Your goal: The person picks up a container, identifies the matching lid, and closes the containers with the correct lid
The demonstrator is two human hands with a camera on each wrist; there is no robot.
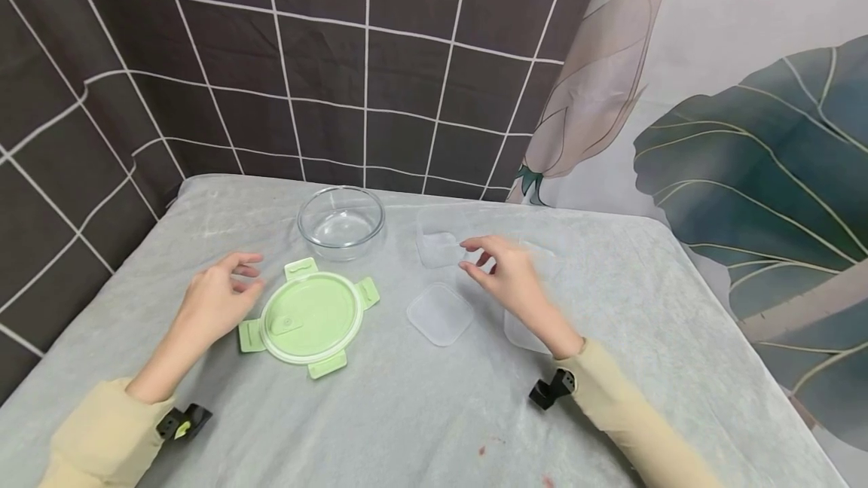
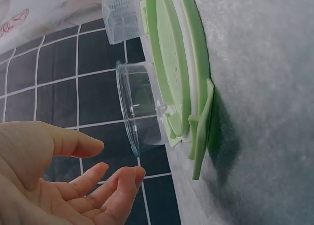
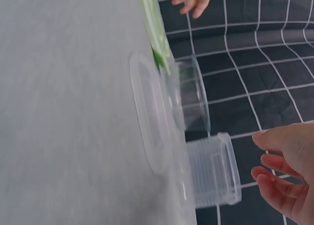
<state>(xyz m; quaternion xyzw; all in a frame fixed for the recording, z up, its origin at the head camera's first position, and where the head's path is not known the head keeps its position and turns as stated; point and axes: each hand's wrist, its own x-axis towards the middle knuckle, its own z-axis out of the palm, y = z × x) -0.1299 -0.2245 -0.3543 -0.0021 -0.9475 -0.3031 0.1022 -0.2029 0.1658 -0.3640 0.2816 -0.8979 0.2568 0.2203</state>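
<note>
My left hand hovers with loosely bent fingers just left of a round green lid, which has several side flaps and lies flat on the table. Nothing is between its fingers in the left wrist view. Behind the lid stands a round clear glass bowl. My right hand is above the table with thumb and fingers apart, near a clear square plastic container; the right wrist view shows this container apart from the fingers. A clear rounded-square plastic lid lies in front of it.
Another clear plastic piece lies partly hidden under my right forearm, and more clear plastic shows behind that wrist. A grey cloth covers the table. Dark gridded fabric hangs behind its far edge, with a leaf-patterned curtain at the right.
</note>
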